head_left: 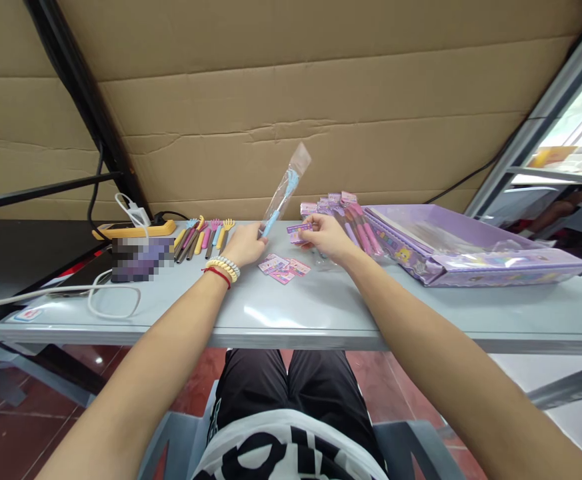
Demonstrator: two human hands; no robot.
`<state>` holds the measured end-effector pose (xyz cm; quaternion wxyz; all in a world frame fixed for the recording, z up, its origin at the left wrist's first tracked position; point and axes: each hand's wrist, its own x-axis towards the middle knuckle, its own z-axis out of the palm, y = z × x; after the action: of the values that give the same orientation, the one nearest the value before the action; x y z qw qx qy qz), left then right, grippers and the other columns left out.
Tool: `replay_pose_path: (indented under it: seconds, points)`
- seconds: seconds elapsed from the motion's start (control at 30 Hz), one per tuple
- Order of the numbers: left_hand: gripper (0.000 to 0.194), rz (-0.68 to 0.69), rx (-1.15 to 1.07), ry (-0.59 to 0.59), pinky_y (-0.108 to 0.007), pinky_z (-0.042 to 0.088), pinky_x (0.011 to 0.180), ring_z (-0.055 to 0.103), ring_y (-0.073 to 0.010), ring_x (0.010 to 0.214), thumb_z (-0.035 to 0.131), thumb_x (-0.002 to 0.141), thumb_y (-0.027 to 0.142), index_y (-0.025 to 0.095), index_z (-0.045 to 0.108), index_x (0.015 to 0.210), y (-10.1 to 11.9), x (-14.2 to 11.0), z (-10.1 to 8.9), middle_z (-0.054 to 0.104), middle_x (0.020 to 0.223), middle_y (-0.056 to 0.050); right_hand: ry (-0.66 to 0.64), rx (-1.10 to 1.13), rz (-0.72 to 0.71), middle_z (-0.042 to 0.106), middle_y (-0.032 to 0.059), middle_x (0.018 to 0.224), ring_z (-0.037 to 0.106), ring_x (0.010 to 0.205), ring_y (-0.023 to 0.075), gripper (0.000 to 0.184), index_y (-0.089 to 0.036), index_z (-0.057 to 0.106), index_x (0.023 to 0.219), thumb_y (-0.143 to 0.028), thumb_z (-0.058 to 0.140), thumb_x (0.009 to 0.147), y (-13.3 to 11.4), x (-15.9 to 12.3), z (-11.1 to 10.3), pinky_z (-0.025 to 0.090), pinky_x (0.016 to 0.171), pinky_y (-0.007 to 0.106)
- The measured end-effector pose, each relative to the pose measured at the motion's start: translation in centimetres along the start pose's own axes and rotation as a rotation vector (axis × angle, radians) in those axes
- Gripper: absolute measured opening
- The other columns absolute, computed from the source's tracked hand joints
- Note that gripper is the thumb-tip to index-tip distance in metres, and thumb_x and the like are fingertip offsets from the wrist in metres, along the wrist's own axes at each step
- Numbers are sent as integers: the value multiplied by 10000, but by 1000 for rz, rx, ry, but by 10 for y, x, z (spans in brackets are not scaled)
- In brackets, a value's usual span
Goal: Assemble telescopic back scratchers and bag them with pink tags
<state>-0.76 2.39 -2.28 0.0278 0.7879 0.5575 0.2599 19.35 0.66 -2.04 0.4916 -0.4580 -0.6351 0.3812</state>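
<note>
My left hand (247, 244) grips the lower end of a clear plastic sleeve (300, 160), which tilts up to the right. Inside the sleeve lies a light-blue fork-like item (273, 220) with a blue head. Pinched in my right hand (327, 237) is a small purple printed card (297, 231), held just right of the sleeve. Several similar pink and purple cards (283, 268) lie loose on the table between my hands. Beyond my right hand, several bagged pink and purple items (365, 230) with card tops lie in a row.
A purple box (435, 260) holding clear plastic sleeves stands on the right of the grey table (291, 310). Several colourful forks (205, 237) lie to the left. A yellow power strip (143, 230), a white cable (115, 313) and a blurred purple object (143, 260) are farther left. Cardboard (295, 100) walls the back.
</note>
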Motion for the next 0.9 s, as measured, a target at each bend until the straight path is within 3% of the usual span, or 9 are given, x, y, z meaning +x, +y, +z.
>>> replay_pose_path:
  seconds: [0.2, 0.37, 0.47, 0.73, 0.9]
  points:
    - [334, 24, 34, -36, -276, 465, 851, 635, -207, 971, 475, 818, 161, 197, 632, 1110, -3, -2, -6, 707, 1006, -63, 230, 47, -129, 561, -16, 718, 555, 659, 126, 206, -161, 546, 759, -239, 565, 569, 0, 7, -20, 498, 591, 252]
    - [352, 39, 64, -79, -292, 473, 842, 636, -226, 958, 475, 801, 157, 194, 641, 1110, -6, -2, -8, 706, 988, -79, 489, -425, -258, 538, -12, 641, 497, 641, 134, 118, -158, 570, 702, -238, 498, 653, -5, 3, -34, 403, 637, 253]
    - [363, 51, 73, -101, -302, 477, 826, 636, -231, 939, 466, 803, 167, 185, 635, 1123, -7, -2, -7, 703, 991, -88, 608, -587, -223, 546, -6, 633, 472, 618, 134, 83, -163, 559, 689, -224, 503, 682, -7, 1, -36, 363, 631, 252]
    - [377, 70, 96, -116, -274, 474, 857, 634, -207, 966, 465, 791, 154, 218, 651, 1113, -5, -3, -7, 707, 1004, -67, 683, -653, -184, 605, 37, 737, 538, 694, 173, 44, -192, 493, 702, -213, 523, 725, -2, 3, -36, 393, 691, 274]
    - [391, 80, 87, -112, -292, 471, 882, 626, -218, 997, 468, 789, 143, 215, 650, 1127, -7, -2, -6, 703, 1036, -74, 827, -702, -199, 589, 84, 892, 534, 874, 202, 69, -197, 448, 691, -178, 509, 718, -3, 4, -41, 394, 797, 296]
